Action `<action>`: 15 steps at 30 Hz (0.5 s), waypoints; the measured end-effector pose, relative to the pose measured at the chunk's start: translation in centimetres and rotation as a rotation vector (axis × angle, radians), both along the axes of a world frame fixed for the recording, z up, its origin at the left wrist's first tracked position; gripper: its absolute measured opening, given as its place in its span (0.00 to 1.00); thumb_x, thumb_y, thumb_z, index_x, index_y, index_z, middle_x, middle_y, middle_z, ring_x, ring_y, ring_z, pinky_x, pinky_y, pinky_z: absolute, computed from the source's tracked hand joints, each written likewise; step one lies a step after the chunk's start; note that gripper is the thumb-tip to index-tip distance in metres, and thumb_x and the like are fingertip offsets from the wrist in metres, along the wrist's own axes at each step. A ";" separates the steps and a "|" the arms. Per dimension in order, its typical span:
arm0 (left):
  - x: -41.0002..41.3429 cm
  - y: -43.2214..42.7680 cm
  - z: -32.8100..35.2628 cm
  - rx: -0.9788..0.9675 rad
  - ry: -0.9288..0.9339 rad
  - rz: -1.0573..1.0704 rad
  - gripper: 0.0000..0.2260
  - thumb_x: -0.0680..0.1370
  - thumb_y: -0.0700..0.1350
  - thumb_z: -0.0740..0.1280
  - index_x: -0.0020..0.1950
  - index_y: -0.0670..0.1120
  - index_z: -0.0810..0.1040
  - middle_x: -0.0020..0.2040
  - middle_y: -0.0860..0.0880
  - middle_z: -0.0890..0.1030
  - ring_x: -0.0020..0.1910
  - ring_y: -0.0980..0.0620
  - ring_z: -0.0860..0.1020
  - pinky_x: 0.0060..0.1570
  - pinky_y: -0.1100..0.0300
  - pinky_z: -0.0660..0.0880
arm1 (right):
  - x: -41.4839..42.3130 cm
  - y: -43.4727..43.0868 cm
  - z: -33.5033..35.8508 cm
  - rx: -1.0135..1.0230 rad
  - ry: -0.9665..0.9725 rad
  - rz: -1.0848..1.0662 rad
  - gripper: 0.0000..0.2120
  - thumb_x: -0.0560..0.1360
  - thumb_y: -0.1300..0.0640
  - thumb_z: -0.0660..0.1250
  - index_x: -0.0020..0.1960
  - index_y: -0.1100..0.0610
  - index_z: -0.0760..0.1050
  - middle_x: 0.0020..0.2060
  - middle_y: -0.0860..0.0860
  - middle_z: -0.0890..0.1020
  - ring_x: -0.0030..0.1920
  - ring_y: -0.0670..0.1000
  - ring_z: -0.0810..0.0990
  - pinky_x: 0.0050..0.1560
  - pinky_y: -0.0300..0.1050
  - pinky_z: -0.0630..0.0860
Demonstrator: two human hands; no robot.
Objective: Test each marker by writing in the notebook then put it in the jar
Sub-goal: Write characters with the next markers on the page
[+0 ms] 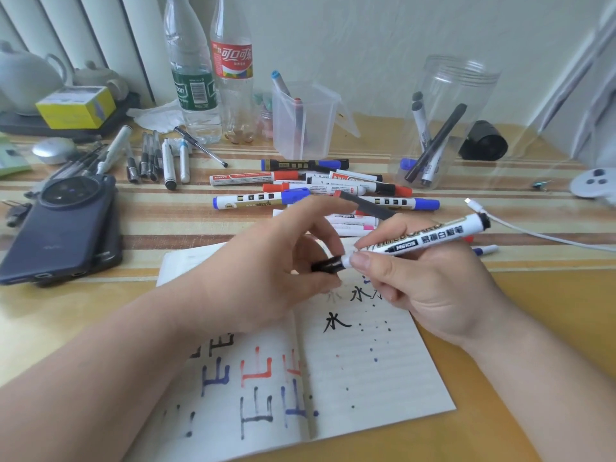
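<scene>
My right hand (420,281) grips a white whiteboard marker (433,238) with black printing, held slanted above the open notebook (360,371). My left hand (276,261) pinches the marker's black cap (328,264) at its tip end; the cap looks seated on or just at the tip. The notebook pages carry black, blue and red test characters and ink dots. A pile of markers (320,188) with blue, red and black caps lies behind my hands. The clear plastic jar (446,95) stands at the back right with several markers leaning inside.
A square clear container (305,121) with two markers stands behind the pile. Two plastic bottles (213,71) rise at the back. Dark phones (63,228) and a row of pens (150,158) lie left. A white cable (533,231) runs right.
</scene>
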State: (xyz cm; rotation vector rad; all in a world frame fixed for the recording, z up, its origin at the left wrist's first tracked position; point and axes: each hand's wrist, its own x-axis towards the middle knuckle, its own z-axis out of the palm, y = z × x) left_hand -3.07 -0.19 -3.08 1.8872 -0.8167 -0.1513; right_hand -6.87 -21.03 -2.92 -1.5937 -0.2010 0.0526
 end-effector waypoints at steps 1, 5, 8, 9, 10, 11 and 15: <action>0.2 0.1 0.0 -0.068 0.070 0.031 0.25 0.70 0.41 0.75 0.63 0.58 0.74 0.47 0.53 0.81 0.43 0.46 0.84 0.48 0.40 0.80 | 0.0 0.0 0.1 0.048 0.053 0.006 0.08 0.66 0.62 0.80 0.41 0.54 0.82 0.26 0.56 0.75 0.27 0.51 0.71 0.24 0.37 0.64; 0.3 -0.1 0.1 -0.150 0.134 0.054 0.08 0.70 0.43 0.77 0.46 0.45 0.82 0.41 0.48 0.85 0.38 0.48 0.83 0.42 0.51 0.79 | 0.1 0.2 0.1 0.169 0.102 0.107 0.08 0.67 0.59 0.77 0.46 0.57 0.85 0.32 0.60 0.79 0.32 0.53 0.77 0.22 0.38 0.65; 0.1 -0.2 0.2 -0.223 0.158 0.068 0.08 0.72 0.43 0.77 0.45 0.41 0.82 0.38 0.48 0.84 0.34 0.50 0.80 0.37 0.58 0.77 | 0.3 0.0 0.4 0.302 0.145 0.161 0.20 0.71 0.46 0.73 0.55 0.59 0.83 0.42 0.64 0.83 0.39 0.57 0.82 0.24 0.40 0.69; 0.1 -0.2 0.3 -0.240 0.169 0.080 0.08 0.71 0.43 0.77 0.45 0.41 0.82 0.37 0.47 0.84 0.33 0.50 0.80 0.35 0.57 0.76 | 0.5 -0.2 0.5 0.342 0.173 0.122 0.22 0.72 0.44 0.69 0.55 0.60 0.83 0.42 0.65 0.83 0.38 0.58 0.82 0.23 0.40 0.68; 0.1 -0.2 0.2 -0.250 0.175 0.094 0.08 0.71 0.43 0.77 0.45 0.41 0.82 0.35 0.47 0.83 0.32 0.50 0.80 0.34 0.57 0.77 | 0.6 -0.5 0.6 0.371 0.187 0.058 0.21 0.73 0.45 0.64 0.53 0.61 0.83 0.39 0.64 0.83 0.35 0.58 0.81 0.22 0.38 0.66; 0.2 -0.2 0.2 -0.255 0.177 0.105 0.09 0.71 0.44 0.77 0.44 0.41 0.82 0.34 0.46 0.83 0.31 0.49 0.80 0.33 0.56 0.77 | 0.7 -0.7 0.6 0.385 0.183 -0.010 0.19 0.73 0.47 0.62 0.50 0.61 0.83 0.35 0.62 0.82 0.31 0.57 0.79 0.21 0.37 0.62; 0.0 -0.5 0.3 -0.307 0.197 0.104 0.10 0.69 0.41 0.76 0.44 0.37 0.79 0.30 0.44 0.81 0.28 0.49 0.80 0.29 0.57 0.78 | 0.8 -0.5 0.4 0.348 0.111 -0.068 0.10 0.72 0.55 0.66 0.45 0.63 0.78 0.30 0.61 0.79 0.27 0.56 0.76 0.19 0.36 0.59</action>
